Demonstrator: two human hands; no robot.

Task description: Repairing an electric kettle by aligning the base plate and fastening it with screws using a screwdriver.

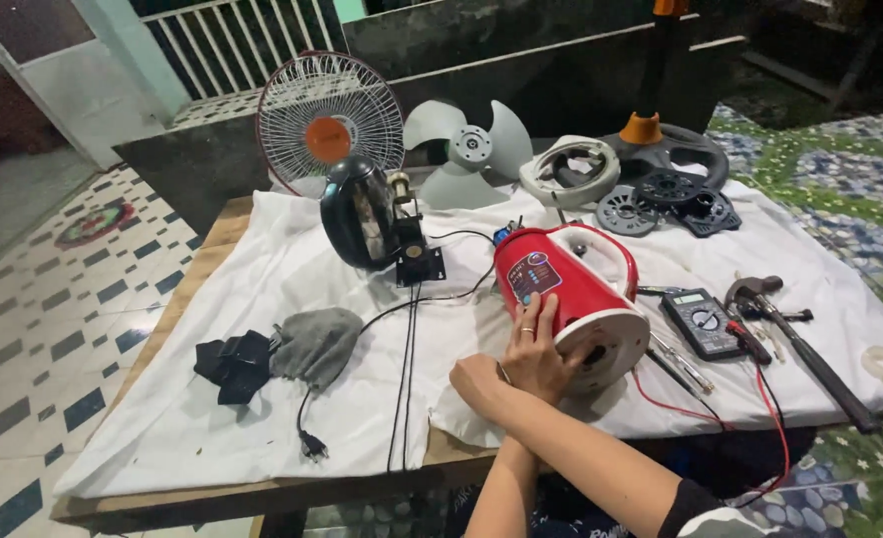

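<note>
Two crossed hands on a red electric kettle lying on its side on the cloth-covered surface.

The right hand (536, 344) lies flat, fingers spread, on the red kettle (573, 294), which rests tilted with its white base toward the person. The left hand (476, 382) sits just beside the right hand, against the kettle's near edge; whether it grips anything cannot be told. To the right of the hands lie a multimeter (702, 321) and a hammer (795, 344). To their left lies a grey cloth (314, 342). Beyond them stands a fan motor (367, 211), with a fan grille (328, 120) farther back.
</note>
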